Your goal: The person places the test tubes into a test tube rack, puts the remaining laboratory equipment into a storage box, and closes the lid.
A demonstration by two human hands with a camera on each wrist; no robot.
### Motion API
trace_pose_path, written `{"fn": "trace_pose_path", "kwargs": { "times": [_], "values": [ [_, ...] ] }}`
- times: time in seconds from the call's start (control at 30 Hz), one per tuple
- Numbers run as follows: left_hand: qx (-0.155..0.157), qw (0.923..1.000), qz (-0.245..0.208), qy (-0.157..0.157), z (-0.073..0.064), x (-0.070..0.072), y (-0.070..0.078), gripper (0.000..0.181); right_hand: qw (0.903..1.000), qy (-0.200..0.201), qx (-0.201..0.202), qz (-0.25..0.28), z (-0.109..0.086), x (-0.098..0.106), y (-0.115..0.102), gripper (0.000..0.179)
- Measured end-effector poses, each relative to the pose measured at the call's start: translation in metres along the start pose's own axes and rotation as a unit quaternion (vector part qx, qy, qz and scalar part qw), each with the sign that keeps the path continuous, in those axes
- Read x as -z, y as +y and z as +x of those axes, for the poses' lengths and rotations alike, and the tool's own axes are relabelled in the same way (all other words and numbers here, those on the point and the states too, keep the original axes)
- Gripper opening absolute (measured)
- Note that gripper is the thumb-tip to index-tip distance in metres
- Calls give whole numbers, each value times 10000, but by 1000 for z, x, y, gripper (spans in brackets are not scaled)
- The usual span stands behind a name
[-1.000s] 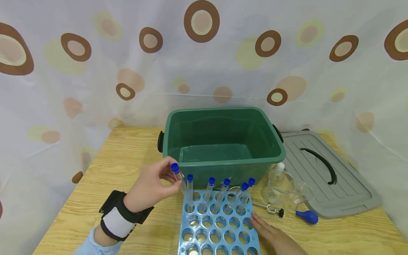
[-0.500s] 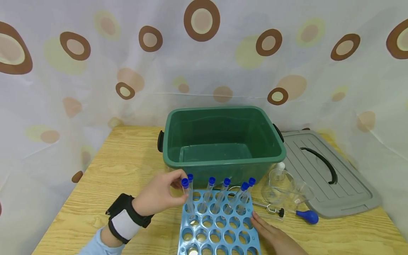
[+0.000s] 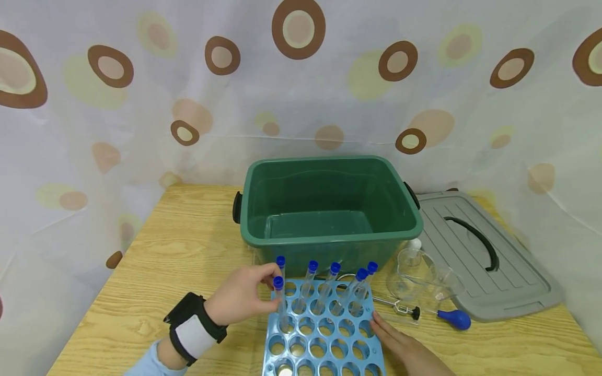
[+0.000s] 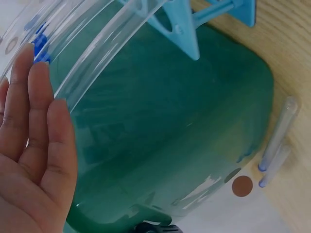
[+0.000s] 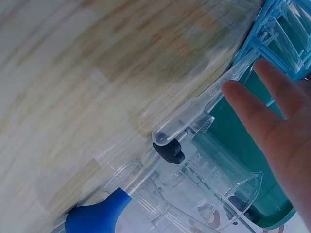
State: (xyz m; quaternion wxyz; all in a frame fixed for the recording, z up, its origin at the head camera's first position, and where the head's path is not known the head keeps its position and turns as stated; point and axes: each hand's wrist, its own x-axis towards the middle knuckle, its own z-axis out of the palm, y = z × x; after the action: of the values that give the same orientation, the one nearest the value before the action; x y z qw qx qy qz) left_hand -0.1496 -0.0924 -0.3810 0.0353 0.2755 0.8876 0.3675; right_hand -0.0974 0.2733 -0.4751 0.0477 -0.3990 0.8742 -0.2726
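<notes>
My left hand (image 3: 240, 296) pinches a clear test tube (image 3: 281, 303) with a blue cap. The tube stands almost upright in a left-hand hole of the light blue rack (image 3: 267, 337), in front of the back rows. Several more blue-capped tubes (image 3: 323, 291) stand in the rack behind it, some leaning. With straight fingers, my right hand (image 3: 402, 347) rests against the rack's right edge. In the left wrist view, the left hand's fingers (image 4: 60, 145) show beside the clear tubes (image 4: 99, 53), but the thumb's grip is hidden.
Behind the rack stands a green bin (image 3: 331, 241); its grey lid (image 3: 470, 256) lies to the right. Clear glassware (image 3: 409, 277), a metal clamp (image 3: 402, 309) and a blue rubber bulb (image 3: 454, 319) lie right of the rack. Two tubes (image 4: 279, 131) lie beside the bin in the left wrist view.
My left hand has moved right and down toward me, bringing the test tube from a tilt above the rack's left side into a hole. The right hand has stayed against the rack.
</notes>
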Motion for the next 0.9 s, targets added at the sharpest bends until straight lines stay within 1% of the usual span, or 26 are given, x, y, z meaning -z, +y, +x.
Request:
{"fn": "trace_pose_path", "kwargs": {
  "times": [0.27,0.4,0.63,0.77,0.9],
  "values": [
    [85,9998,-44,-181,-1,-7,-4,20,10000,24,-2,-20,0,0,-1,88],
    [30,9997,-12,-244,-1,-9,-5,19,10000,55,11,-11,0,0,-1,88],
    [-27,9997,-40,-246,-2,-11,-5,19,9998,133,156,-17,1,-1,-1,88],
    [77,9997,-49,-230,-1,-13,-5,19,9996,171,218,-7,2,-1,-1,88],
    [224,9994,-96,-234,-1,-15,-6,20,9997,136,182,16,1,-2,-1,88]
  ]
}}
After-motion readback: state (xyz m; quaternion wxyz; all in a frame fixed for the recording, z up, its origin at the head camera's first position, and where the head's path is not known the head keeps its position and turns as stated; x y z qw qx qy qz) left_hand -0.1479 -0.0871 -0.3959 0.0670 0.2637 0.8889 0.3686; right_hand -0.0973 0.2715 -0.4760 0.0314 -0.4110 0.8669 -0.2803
